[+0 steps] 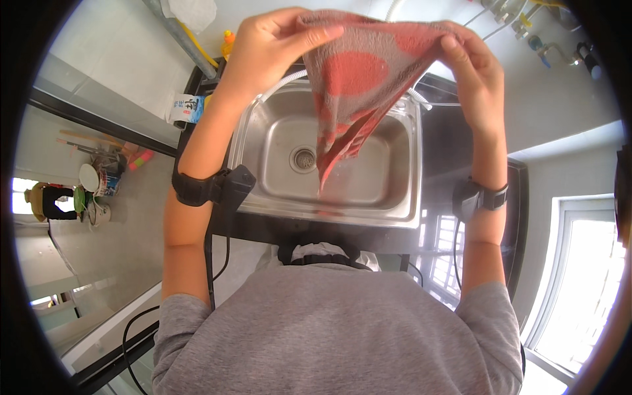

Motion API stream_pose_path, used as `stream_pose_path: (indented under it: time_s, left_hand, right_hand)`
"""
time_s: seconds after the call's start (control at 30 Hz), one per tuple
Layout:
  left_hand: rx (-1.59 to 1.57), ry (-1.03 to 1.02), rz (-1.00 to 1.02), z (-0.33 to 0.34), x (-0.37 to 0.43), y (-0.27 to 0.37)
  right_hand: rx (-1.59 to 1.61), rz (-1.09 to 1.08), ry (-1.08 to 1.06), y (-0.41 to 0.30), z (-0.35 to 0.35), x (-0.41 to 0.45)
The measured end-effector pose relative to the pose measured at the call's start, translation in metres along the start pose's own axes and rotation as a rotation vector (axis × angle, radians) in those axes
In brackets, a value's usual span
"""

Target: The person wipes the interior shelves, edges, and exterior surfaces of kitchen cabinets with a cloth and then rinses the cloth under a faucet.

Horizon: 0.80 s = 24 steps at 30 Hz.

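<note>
A damp-looking red and grey patterned cloth hangs spread between my two hands, above a stainless steel sink. My left hand pinches its upper left corner between thumb and fingers. The upper right corner is gripped by my right hand. The cloth narrows downward to a point over the basin, just right of the round drain strainer. No standing water shows in the basin. The faucet is not visible; the cloth hides part of the sink's back edge.
A salt packet and a yellow bottle stand left of the sink. White corrugated hose runs behind it. Valves are on the wall at upper right. Dark countertop lies right of the sink, with a window beyond.
</note>
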<state>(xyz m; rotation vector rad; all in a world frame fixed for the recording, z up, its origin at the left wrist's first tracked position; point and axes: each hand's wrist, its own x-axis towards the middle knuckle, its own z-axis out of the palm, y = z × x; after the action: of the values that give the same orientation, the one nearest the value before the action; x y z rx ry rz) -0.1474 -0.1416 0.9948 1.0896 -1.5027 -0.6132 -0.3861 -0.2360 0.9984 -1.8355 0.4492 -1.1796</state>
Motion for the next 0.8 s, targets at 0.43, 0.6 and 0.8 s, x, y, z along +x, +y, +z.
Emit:
stream_pose_path:
  time_s: [0.43,0.6,0.8]
  left_hand:
    - [0.123,-0.443,-0.476,0.010,-0.059,-0.106]
    - [0.025,-0.278,-0.704,0.035,-0.092,-0.174]
    - [-0.063,-0.094,-0.781,0.047,-0.094,-0.183]
  right_hand:
    - [0.142,0.668,-0.396,0.066,0.009,-0.071]
    - [0.165,0.784,-0.247,0.156,0.033,-0.107]
    - [0.155,0.809,-0.088,0.163,0.051,-0.100]
